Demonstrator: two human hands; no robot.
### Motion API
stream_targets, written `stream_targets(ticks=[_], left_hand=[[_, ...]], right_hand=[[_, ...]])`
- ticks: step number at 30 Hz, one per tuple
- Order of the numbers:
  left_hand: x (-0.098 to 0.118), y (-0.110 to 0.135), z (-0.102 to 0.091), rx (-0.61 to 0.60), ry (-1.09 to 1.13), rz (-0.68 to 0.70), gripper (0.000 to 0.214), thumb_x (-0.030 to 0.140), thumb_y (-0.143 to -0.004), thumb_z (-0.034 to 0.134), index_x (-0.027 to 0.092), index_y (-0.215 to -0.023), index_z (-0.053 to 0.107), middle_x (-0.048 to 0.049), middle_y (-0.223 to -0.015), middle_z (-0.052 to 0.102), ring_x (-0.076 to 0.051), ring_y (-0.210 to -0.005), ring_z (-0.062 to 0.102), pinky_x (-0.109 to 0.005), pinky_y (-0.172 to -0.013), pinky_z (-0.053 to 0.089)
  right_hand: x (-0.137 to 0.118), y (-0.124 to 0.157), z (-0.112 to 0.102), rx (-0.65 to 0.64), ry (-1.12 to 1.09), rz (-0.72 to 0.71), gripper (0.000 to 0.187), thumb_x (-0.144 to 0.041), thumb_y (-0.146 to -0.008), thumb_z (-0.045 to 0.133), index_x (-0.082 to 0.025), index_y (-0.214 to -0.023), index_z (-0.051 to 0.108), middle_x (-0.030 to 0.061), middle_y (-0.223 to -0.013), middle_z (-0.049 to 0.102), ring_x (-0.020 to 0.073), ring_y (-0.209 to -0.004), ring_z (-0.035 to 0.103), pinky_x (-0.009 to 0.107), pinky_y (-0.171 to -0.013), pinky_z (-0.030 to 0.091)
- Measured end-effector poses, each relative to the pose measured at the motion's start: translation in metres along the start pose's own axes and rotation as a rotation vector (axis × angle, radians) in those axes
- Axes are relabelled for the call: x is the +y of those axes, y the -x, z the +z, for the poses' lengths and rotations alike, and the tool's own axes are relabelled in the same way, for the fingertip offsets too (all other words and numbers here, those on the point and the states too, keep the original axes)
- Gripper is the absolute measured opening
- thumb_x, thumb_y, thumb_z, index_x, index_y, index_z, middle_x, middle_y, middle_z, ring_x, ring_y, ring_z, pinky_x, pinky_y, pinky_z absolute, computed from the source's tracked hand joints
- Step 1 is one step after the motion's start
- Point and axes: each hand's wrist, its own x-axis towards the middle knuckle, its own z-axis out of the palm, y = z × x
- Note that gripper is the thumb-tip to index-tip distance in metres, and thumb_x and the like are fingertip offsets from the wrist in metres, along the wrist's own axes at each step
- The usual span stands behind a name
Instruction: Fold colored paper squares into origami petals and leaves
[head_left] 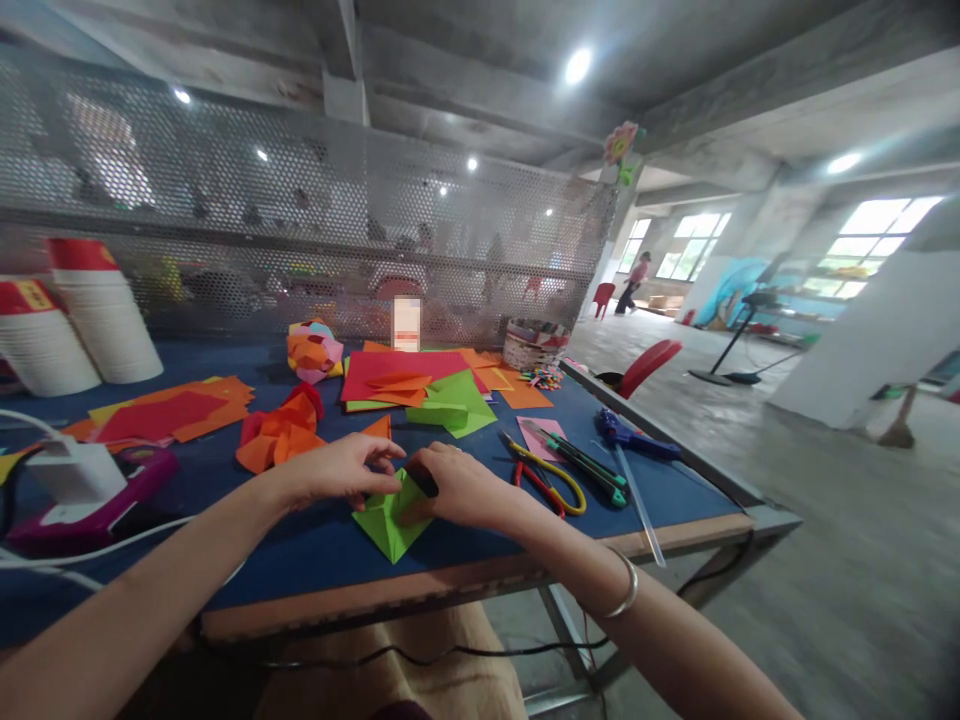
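A folded sheet of light green paper (391,532) rests at the front of the blue table, one corner pointing toward me. My left hand (349,468) hovers at its upper left with bent fingers apart, the fingertips close to the paper's top fold. From the right, my right hand (457,485) curls over the paper with fingers gripping its edge; some fingertips are hidden. Behind my hands lies another folded green sheet (454,405) on a red sheet (375,375). An orange paper flower shape (281,432) sits left of them.
Right of my hands lie red-and-yellow scissors (551,478), a green utility knife (589,465) and a blue glue gun (637,437). A purple power strip (97,500) with a white plug, stacked paper cups (105,315), a paper ball (315,350) and a woven basket (535,343) stand around.
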Motion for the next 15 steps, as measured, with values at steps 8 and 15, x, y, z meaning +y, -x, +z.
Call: stream_targets(ticks=[8, 15], left_hand=[[0.003, -0.004, -0.025, 0.164, 0.085, 0.037, 0.035, 0.042, -0.095, 0.064, 0.016, -0.118, 0.061, -0.0060, -0.114, 0.066, -0.016, -0.097, 0.066, -0.036, -0.083, 0.059], [0.010, -0.025, -0.042, 0.449, 0.306, 0.205, 0.037, 0.043, -0.095, 0.063, 0.016, -0.121, 0.060, -0.0070, -0.117, 0.065, -0.017, -0.099, 0.066, -0.038, -0.085, 0.059]], right_hand=[[0.006, -0.019, -0.023, -0.033, -0.214, 0.033, 0.029, -0.039, -0.097, 0.068, -0.016, -0.115, 0.066, 0.0066, -0.116, 0.068, 0.0217, -0.102, 0.067, 0.044, -0.090, 0.057], [0.005, -0.067, -0.031, 0.117, -0.692, 0.107, 0.036, -0.041, -0.102, 0.061, -0.018, -0.128, 0.061, 0.0082, -0.121, 0.067, 0.0204, -0.098, 0.069, 0.040, -0.084, 0.060]])
